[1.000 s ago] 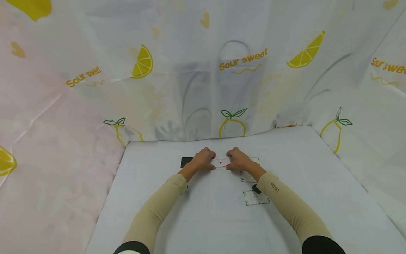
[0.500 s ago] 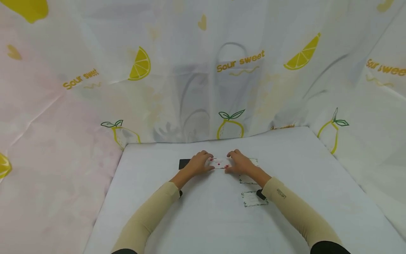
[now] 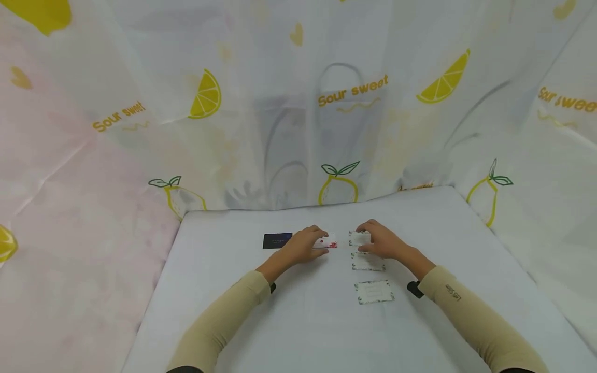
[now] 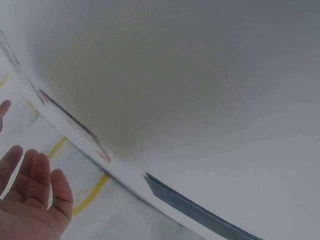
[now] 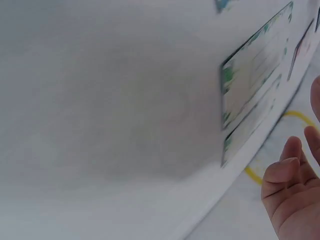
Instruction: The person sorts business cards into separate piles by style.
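Observation:
A white card with red marks (image 3: 330, 241) lies flat at the back middle of the table, partly hidden by my left hand (image 3: 304, 245). That hand's fingers and thumb reach over it, spread apart. The left wrist view has the palm (image 4: 30, 212) with loosely bent fingers. To its left lies a black card (image 3: 275, 241). My right hand (image 3: 383, 242) hovers at the farthest green-bordered white card (image 3: 356, 238), thumb and fingers apart on either side. In the right wrist view the right hand's fingers are slightly bent, holding nothing.
Two more green-bordered cards lie nearer me, a middle one (image 3: 367, 262) and a front one (image 3: 374, 292). They rest on the white tabletop (image 3: 298, 321). A lemon-printed curtain (image 3: 261, 140) rises along the table's back edge.
My right hand has left the red-marked card and moved right to the far green-bordered card. My left hand has shifted slightly right, uncovering the black card.

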Demonstrator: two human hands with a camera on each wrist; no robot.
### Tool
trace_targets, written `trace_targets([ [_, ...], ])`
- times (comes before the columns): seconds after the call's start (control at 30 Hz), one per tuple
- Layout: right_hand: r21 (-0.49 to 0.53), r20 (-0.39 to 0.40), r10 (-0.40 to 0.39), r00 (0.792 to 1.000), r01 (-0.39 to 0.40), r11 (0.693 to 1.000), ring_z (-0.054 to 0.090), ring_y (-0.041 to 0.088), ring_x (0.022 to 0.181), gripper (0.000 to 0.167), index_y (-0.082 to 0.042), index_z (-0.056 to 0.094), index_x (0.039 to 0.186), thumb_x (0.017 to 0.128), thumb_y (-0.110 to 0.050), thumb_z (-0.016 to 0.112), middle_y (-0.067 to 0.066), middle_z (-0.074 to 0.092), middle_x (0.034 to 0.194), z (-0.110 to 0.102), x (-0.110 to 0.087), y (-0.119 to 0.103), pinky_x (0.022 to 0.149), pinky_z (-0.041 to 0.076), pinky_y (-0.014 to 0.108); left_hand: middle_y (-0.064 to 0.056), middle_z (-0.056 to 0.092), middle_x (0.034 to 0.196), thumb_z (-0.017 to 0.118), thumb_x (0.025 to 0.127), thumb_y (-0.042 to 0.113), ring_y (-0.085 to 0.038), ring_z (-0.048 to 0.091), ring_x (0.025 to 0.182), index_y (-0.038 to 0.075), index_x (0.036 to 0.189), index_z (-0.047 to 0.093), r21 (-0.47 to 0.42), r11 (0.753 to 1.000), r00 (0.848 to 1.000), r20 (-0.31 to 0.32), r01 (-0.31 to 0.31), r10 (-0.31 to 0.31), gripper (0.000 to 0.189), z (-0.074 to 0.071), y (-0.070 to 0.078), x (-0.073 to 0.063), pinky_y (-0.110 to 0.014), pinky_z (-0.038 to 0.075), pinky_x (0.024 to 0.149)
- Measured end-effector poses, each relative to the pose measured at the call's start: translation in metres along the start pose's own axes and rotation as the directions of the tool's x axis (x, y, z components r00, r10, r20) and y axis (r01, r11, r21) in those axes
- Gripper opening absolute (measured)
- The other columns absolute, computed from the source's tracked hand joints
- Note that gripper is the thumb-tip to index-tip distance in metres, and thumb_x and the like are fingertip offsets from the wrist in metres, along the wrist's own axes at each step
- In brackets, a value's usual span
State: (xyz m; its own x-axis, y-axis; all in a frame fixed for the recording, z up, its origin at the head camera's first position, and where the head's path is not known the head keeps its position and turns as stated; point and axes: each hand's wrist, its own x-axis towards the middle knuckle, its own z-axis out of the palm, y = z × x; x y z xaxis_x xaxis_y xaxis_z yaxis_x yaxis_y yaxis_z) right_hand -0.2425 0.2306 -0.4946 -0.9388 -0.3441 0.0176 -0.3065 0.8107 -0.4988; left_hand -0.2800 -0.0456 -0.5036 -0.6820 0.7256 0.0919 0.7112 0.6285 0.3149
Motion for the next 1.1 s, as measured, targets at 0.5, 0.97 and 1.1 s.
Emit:
trace_targets([
  [0.5,0.009,-0.031,0.116,0.993,-0.116,0.993,0.060,0.033,0.097,0.052,0.008,0.058,0.126,0.086,-0.020,0.077,0.025,0.058,0.120,-0.009,0.000,0.038,0.087,0.049,0.048,-0.001,0.061,0.132,0.069,0.091,0.041,-0.021,0.055,0.123,0.017,0.132,0.061,0.025,0.996,0.994,0.069,0.086,-0.087,0.047,0.008,0.015,0.055,-0.044,0.045,0.099],
  [0.97,-0.057,-0.029,0.041,0.999,-0.043,0.997,0.058,0.028,0.095,0.046,0.007,0.063,0.120,0.082,-0.015,0.079,0.018,0.062,0.108,-0.002,0.007,0.043,0.089,0.047,0.048,-0.002,0.058,0.136,0.069,0.092,0.038,-0.021,0.053,0.125,0.019,0.135,0.059,0.110,0.985,0.975,0.166,0.131,-0.149,0.048,0.019,0.038,0.087,-0.044,0.044,0.101],
  [1.1,-0.052,-0.025,0.020,0.999,-0.022,0.998,0.058,0.027,0.092,0.045,0.007,0.064,0.118,0.081,-0.012,0.080,0.017,0.062,0.104,0.001,0.009,0.042,0.085,0.048,0.047,-0.001,0.058,0.134,0.071,0.090,0.039,-0.021,0.054,0.122,0.020,0.135,0.060,0.148,0.979,0.971,0.169,0.143,-0.167,0.050,0.026,0.041,0.092,-0.043,0.045,0.098],
])
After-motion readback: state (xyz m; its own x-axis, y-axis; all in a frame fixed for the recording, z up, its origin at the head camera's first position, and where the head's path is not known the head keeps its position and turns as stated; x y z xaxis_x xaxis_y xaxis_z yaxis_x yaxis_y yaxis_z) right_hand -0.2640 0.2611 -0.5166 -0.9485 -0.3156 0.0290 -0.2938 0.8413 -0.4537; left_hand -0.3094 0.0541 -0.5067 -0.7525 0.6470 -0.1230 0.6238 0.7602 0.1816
